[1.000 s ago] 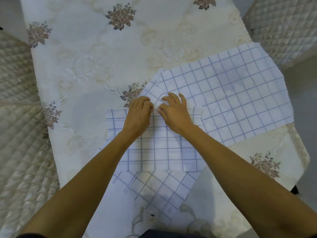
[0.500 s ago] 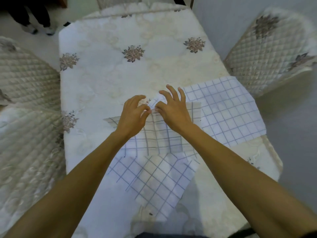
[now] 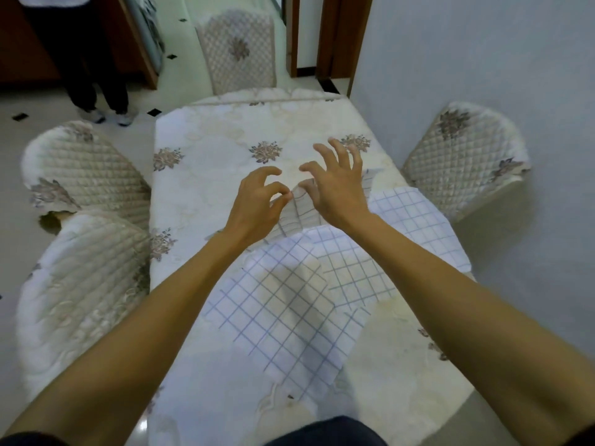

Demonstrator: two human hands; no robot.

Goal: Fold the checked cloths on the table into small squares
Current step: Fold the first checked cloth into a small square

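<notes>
Head view: the left hand (image 3: 254,206) pinched the lifted checked cloth (image 3: 297,214) by its edge, on the surface (image 3: 209,178) at twelve o'clock of the flat cloths (image 3: 283,312), probably to carry a fold. The right hand (image 3: 339,196) had its fingers (image 3: 336,152) splayed and its thumb touching the cloth; whether it gripped was unclear.

Checked cloth (image 3: 283,304) thin, matt; tablecloth (image 3: 231,175) embroidered, faint sheen; chair covers (image 3: 463,156) quilted fabric.

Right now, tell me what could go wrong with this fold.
1. The lifted cloth hangs from a small pinch by the left hand at its top edge; it could slip.
2. Its lower part seems tucked under the near cloth, so pulling may drag that one askew.
3. The near cloth reaches close to the front edge of the table and might slide off.
</notes>
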